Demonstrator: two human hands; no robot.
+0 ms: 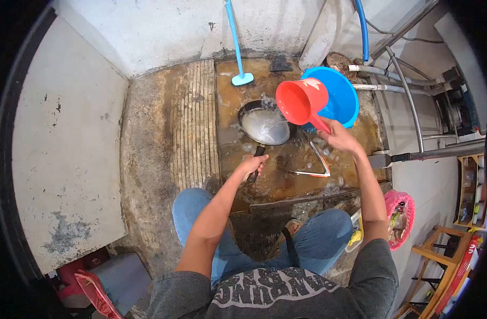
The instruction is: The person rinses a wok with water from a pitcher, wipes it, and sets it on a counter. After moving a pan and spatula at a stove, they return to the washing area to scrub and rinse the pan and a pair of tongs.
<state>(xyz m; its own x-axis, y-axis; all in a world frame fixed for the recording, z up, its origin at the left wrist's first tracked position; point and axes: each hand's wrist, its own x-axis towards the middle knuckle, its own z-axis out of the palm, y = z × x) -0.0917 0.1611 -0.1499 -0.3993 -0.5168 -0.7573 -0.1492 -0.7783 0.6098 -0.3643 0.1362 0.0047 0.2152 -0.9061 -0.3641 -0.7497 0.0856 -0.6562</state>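
Note:
My left hand (252,166) is closed round the black handle of a frying pan (266,127). The pan sits low over the wet floor, with whitish, splashing water inside. Up and to the right, my right hand (340,137) grips the handle of a red water dipper (302,99). Its mouth is tilted toward the pan, and some water shows inside. Behind the dipper stands a blue basin (343,93), partly hidden by it. A thin angled metal utensil (324,171) lies on the wet floor below my right hand.
A light-blue long-handled brush (242,79) leans on the back wall. Metal rails (408,95) and a hanging blue hose (363,32) are at the right. A pink basket (399,218) stands beside my right arm. The grey block (68,138) bounds the left; soapy brown water covers the floor.

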